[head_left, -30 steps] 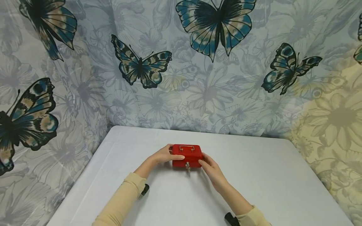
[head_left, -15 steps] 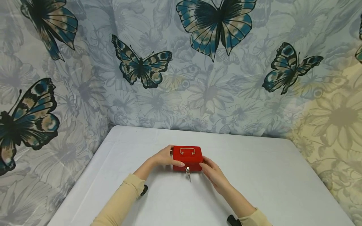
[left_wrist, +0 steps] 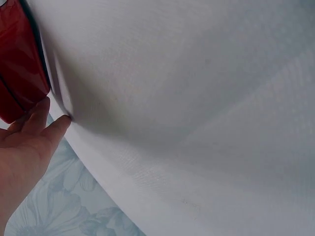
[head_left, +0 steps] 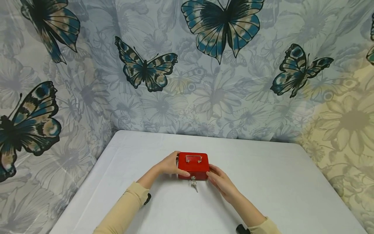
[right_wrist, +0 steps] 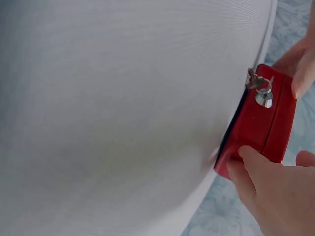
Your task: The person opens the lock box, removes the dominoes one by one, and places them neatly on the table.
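Note:
A small red cash box with a wire handle on its lid stands on the white table, lid down. Keys hang from the lock on its front. My left hand grips the box's left end, thumb along the front and fingers going out of sight behind. At the other end my right hand holds the front right corner. The right wrist view shows the silver lock and two fingers pressed on the red front. In the left wrist view, fingers lie at the box's end.
A white cloth covers the table, whose far edge runs close to a butterfly-and-flower backdrop. Black wrist camera mounts sit under both beige sleeves.
The cash box has slid a little toward me, with both hands staying on it. Its keys now hang nearer to me too.

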`<control>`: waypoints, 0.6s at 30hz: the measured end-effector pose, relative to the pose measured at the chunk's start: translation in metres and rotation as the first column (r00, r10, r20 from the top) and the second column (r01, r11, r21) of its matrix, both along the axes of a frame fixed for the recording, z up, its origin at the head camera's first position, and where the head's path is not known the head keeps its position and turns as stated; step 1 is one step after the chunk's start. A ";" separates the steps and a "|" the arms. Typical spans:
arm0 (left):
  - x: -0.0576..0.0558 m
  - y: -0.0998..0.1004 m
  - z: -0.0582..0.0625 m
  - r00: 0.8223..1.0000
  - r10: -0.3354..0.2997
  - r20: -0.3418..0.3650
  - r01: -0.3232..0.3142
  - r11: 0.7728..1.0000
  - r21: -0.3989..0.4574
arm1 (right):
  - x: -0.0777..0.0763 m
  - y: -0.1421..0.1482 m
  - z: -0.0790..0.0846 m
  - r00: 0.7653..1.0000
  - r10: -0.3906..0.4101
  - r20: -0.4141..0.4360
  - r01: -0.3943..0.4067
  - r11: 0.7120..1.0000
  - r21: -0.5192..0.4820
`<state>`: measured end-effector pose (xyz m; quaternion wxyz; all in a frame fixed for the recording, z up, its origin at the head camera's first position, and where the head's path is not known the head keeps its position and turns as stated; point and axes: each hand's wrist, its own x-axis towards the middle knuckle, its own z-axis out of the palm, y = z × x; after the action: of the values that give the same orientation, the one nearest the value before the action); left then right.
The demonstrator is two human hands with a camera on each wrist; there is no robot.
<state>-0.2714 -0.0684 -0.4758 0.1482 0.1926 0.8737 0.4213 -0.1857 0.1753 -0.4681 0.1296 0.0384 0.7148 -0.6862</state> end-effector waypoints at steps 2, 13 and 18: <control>-0.001 0.000 -0.003 1.000 -0.006 -0.011 0.006 1.000 -0.008 | 0.001 0.001 0.001 1.000 0.005 0.002 -0.005 1.000 -0.001; 0.001 -0.003 -0.008 1.000 -0.021 -0.009 0.021 0.999 0.039 | 0.001 0.005 0.000 0.999 0.036 0.007 -0.036 0.999 0.023; 0.001 -0.004 -0.011 0.999 -0.025 -0.021 0.026 0.999 0.038 | -0.001 0.009 -0.003 0.999 0.043 -0.033 -0.038 0.992 0.120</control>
<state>-0.2708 -0.0726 -0.4866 0.1411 0.2109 0.8644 0.4342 -0.1867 0.1846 -0.4706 0.1281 0.0193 0.7574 -0.6400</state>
